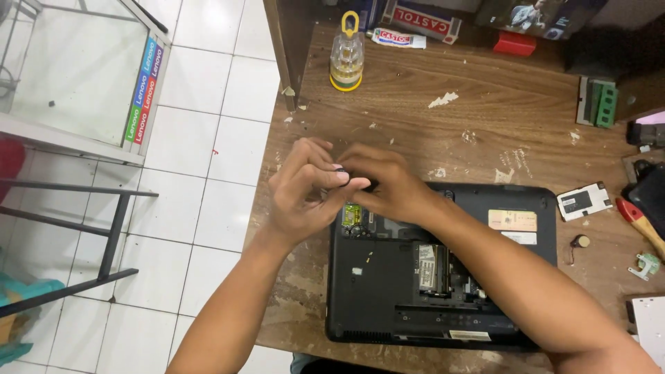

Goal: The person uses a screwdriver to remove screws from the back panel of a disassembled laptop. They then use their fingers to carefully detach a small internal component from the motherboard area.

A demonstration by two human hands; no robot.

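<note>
Nearest: black laptop [388, 305] lying underside up on worn wooden surface [429, 118], bottom covers already off — memory slot and small green board exposed. Rest of casing apparently not yet opened. Above its top-left corner, left hand [305, 197] and right hand [391, 187] pressed together, both grips pinched on a tiny dark part [341, 172]; kind not discernible. Farther back: clear screwdriver-bit holder [346, 55] with yellow base, untouched — upright near the far edge.

Two hands — left hand [305, 194] and right hand [388, 187] — meet over one black laptop [388, 305] lying bottom-up on one wooden bench [485, 104]. Also there: one clear bit jar [346, 59], one tube [398, 38], one small red box [515, 43], one green block [599, 102], one coin cell [580, 241].
</note>
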